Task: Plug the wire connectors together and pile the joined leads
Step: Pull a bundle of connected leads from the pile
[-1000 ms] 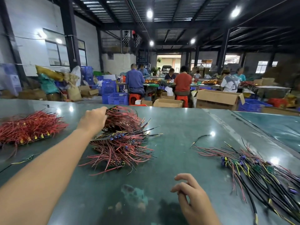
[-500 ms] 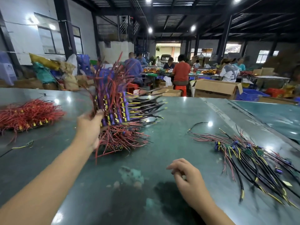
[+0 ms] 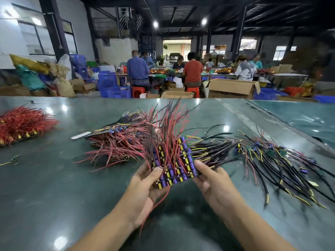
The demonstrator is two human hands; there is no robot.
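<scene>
1. The thick bundle of red and black leads with purple-and-yellow connectors [image 3: 172,160], lifted by the left hand [image 3: 145,185] alone half a second ago, is now being gripped at both ends, the right hand [image 3: 212,180] having come up off the glossy green surface [image 3: 54,178].
2. It is hanging above the surface, between the red-wire pile [image 3: 116,145] and the loose black-and-yellow leads [image 3: 272,160].
3. Fingers beneath the bundle are staying hidden; the wire tips are blurring.
</scene>
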